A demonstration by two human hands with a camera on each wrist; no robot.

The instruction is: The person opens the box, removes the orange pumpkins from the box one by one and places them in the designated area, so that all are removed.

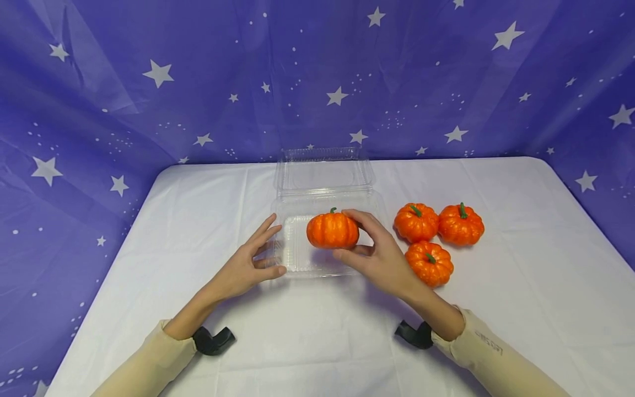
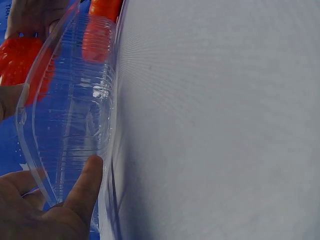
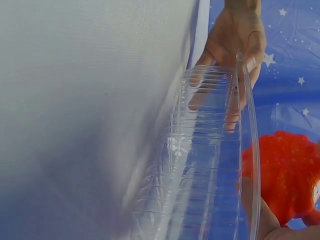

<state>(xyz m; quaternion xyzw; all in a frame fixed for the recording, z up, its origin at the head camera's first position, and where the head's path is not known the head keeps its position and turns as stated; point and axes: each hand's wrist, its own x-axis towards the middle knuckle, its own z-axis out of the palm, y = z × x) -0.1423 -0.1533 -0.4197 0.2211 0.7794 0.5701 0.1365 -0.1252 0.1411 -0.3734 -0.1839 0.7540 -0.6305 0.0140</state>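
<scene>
An orange toy pumpkin (image 1: 332,230) with a green stem is held over the clear plastic clamshell box (image 1: 297,264). My right hand (image 1: 379,256) grips it from the right, thumb at the front and fingers behind. The right wrist view shows the same pumpkin (image 3: 285,175) above the box's rim. At the box's left side is my left hand (image 1: 243,267), its fingers spread and fairly straight along the wall. In the left wrist view a fingertip of the left hand (image 2: 55,215) lies against the clear wall. The box's lid (image 1: 324,171) is folded back, away from me.
Three more orange pumpkins sit in a cluster right of the box: one at the back left (image 1: 414,225), one at the back right (image 1: 463,229) and one in front (image 1: 430,267). A white cloth covers the table (image 1: 307,342). Behind it hangs a purple star-patterned curtain (image 1: 223,66).
</scene>
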